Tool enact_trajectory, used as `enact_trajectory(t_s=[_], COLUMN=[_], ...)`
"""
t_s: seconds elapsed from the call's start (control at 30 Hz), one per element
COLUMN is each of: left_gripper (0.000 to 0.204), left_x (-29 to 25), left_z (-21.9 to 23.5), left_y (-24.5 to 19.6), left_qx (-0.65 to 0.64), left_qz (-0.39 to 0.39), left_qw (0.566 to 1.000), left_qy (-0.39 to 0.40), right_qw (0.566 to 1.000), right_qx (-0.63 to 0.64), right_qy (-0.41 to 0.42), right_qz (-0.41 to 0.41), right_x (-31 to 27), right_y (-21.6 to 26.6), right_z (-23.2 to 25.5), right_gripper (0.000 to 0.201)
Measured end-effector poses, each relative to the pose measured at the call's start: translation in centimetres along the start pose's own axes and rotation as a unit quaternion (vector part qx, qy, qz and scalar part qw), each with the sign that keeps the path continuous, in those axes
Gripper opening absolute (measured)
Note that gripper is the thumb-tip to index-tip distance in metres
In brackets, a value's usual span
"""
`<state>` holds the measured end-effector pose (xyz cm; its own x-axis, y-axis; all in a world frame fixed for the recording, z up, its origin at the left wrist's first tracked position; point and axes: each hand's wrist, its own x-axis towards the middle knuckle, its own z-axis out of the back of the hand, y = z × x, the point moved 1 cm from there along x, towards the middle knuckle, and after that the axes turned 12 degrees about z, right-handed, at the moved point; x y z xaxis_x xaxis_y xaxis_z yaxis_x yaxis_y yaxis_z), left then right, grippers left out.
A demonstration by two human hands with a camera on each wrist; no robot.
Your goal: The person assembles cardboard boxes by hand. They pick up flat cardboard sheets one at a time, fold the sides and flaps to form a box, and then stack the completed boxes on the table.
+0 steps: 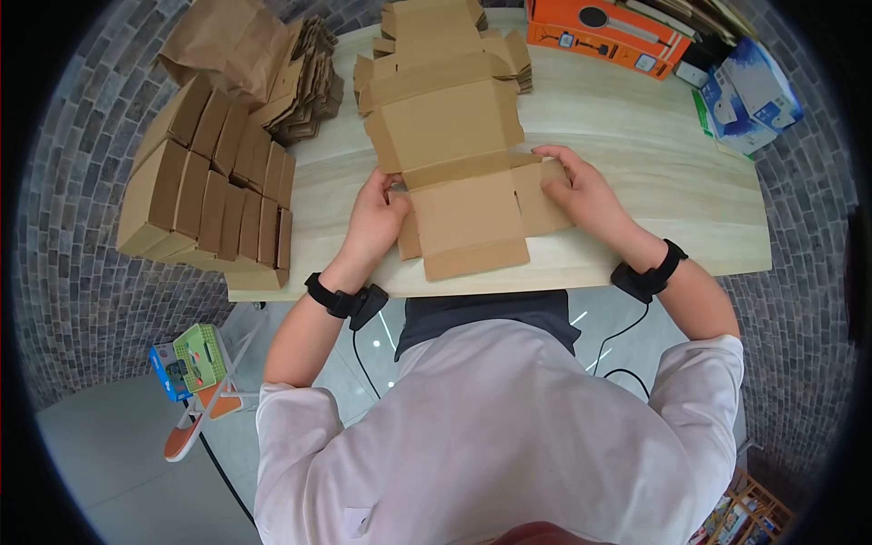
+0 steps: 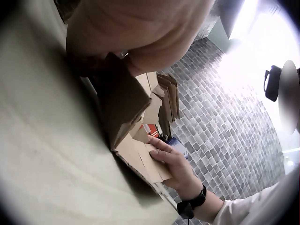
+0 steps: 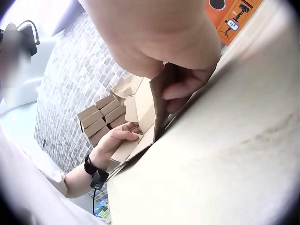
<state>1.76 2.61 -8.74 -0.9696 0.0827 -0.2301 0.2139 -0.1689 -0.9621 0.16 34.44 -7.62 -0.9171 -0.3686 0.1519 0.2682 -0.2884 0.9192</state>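
The work in hand appears to be the forming of a carton from a die-cut cardboard blank (image 1: 468, 213), at the side-flap stage. The blank is at the near edge of the worktop (image 1: 668, 182), directly in front of the person, with its base panel nearest the body and its wider upper panel extending away. Further blanks (image 1: 434, 25) lie beyond it.

Left hand (image 1: 377, 218): grip narrow, pinching the left side flap (image 1: 410, 238). Right hand (image 1: 589, 198): grip closed on the right side flap (image 1: 543, 213), thumb on the upper face and fingers curled around the edge. Both wrist views show cardboard tilted up from the worktop at the hands. Some fingertips are hidden; their exact seating cannot be told.

The front flap (image 1: 477, 260) extends toward the person, and no wall stands fully upright. The next move, as judged here, calls for folding both side flaps upright along their creases, evenly, while the base panel is kept square. Uneven force could skew the crease or bend a tab.

Formed cartons (image 1: 189, 195) stand stacked at the person's left.
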Motion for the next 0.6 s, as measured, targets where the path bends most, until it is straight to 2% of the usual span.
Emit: enact_trajectory(t_s=[0.13,0.2,0.23,0.3,0.33,0.4,0.43,0.5,0.6], left_gripper=[0.044,0.043,0.043,0.044,0.044,0.046,0.046,0.047,0.045], left_x=[0.5,0.5,0.5,0.6,0.6,0.6,0.7,0.9,0.7], left_z=[0.2,0.2,0.3,0.9,1.2,1.6,1.8,2.0,1.6], left_y=[1.1,1.0,0.8,0.6,0.4,0.1,0.1,0.1,0.3], left_qx=[0.034,0.012,0.011,-0.027,-0.028,-0.165,-0.165,-0.243,-0.223], left_qz=[-0.026,-0.013,-0.015,0.043,0.041,0.097,0.095,0.108,0.099], left_qw=[0.999,0.999,0.999,0.998,0.998,0.981,0.981,0.961,0.968], left_qy=[-0.015,-0.033,-0.033,-0.025,-0.026,0.026,0.026,0.072,0.053], right_qw=[0.999,0.996,0.996,0.973,0.973,0.948,0.948,0.923,0.926], right_qx=[-0.033,-0.054,-0.055,0.143,0.142,0.24,0.239,0.337,0.331], right_qy=[0.01,0.051,0.051,0.083,0.083,0.086,0.086,0.051,0.035], right_qz=[-0.006,-0.058,-0.056,-0.164,-0.162,-0.192,-0.191,-0.179,-0.177], right_x=[0.0,0.3,0.5,0.7,0.9,1.1,1.1,1.0,1.2], right_y=[0.5,0.0,0.0,0.0,-0.3,-1.2,-0.9,-0.1,-0.6], right_z=[0.1,0.6,0.9,1.2,1.4,1.7,1.7,1.4,1.3], right_gripper=[0.045,0.042,0.042,0.042,0.042,0.044,0.044,0.045,0.047])
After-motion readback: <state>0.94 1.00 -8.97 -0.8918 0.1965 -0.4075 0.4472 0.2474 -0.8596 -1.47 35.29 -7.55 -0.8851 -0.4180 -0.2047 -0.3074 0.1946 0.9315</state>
